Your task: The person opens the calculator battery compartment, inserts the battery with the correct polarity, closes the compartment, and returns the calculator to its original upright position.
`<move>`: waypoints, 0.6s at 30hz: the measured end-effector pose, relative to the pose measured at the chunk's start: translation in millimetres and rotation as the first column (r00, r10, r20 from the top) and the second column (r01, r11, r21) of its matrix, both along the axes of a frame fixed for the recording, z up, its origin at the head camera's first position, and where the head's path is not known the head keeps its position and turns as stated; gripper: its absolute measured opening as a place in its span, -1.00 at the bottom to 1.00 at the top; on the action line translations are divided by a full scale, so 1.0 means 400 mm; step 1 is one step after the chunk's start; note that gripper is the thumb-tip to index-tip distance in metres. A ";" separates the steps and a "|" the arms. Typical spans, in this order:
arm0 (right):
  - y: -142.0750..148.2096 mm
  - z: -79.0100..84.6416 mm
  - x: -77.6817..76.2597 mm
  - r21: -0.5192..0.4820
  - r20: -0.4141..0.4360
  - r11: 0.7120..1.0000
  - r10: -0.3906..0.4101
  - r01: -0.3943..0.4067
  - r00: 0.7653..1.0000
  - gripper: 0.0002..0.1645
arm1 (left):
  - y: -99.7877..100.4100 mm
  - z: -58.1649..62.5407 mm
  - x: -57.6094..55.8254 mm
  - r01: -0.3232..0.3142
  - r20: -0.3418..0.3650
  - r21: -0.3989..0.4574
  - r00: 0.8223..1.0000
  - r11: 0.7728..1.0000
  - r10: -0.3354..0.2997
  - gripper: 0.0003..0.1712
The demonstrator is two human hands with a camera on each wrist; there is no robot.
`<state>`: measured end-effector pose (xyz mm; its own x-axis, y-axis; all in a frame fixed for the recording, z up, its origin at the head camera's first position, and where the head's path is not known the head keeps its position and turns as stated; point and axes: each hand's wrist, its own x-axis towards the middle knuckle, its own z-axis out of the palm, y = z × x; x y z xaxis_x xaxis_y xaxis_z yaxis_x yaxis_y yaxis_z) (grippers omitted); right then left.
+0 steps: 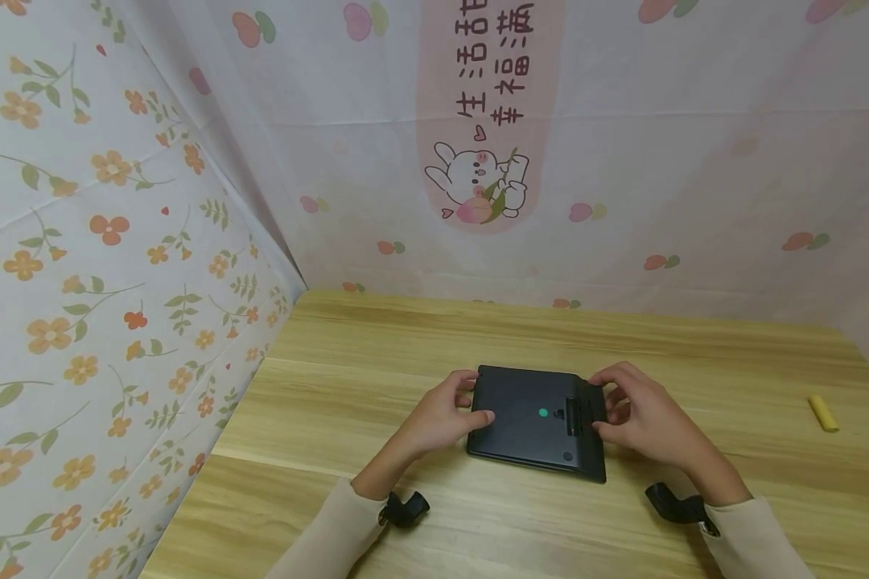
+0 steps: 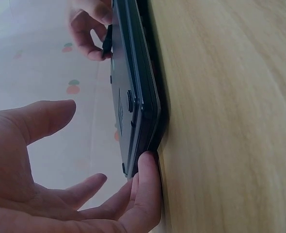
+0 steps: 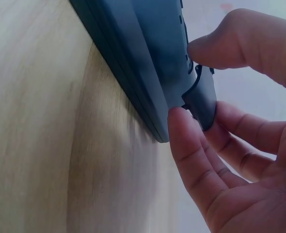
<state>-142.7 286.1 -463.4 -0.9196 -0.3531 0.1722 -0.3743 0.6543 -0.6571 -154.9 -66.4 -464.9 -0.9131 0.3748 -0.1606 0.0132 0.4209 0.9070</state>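
Observation:
A flat black calculator (image 1: 517,430), back side up, lies on the wooden table with a green dot and an exposed battery slot (image 1: 572,416) near its right end. My left hand (image 1: 438,414) holds its left end, fingertips at the edge. In the left wrist view the thumb (image 2: 51,116) stands apart from the casing while a finger (image 2: 149,184) curls at the corner. My right hand (image 1: 640,414) is at the right end, where thumb and fingers pinch a small curved black battery cover (image 3: 203,99) right beside the casing.
A small yellow cylinder (image 1: 824,412) lies on the table (image 1: 731,362) at the right. Floral cloth (image 1: 116,265) hangs along the left side, and a printed cloth (image 1: 376,161) with a rabbit picture closes off the back. Black wrist mounts (image 1: 405,510) sit at both sleeves.

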 end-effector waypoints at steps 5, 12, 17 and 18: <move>0.005 -0.003 -0.001 -0.008 -0.002 1.000 -0.006 0.006 1.000 -0.28 | 0.000 0.001 0.001 0.000 0.006 0.004 1.000 1.000 0.000 -0.13; 0.010 -0.006 -0.002 -0.006 -0.002 1.000 -0.015 0.015 1.000 -0.29 | -0.002 -0.002 0.000 0.007 0.008 0.004 1.000 1.000 -0.007 -0.14; 0.015 -0.008 -0.002 0.008 -0.011 1.000 -0.027 0.027 1.000 -0.29 | -0.003 -0.002 0.000 0.010 0.013 0.005 1.000 1.000 -0.010 -0.14; 0.016 -0.007 -0.002 0.012 -0.009 0.999 -0.032 0.032 0.999 -0.29 | -0.003 -0.001 0.000 0.010 0.016 0.005 1.000 1.000 -0.010 -0.14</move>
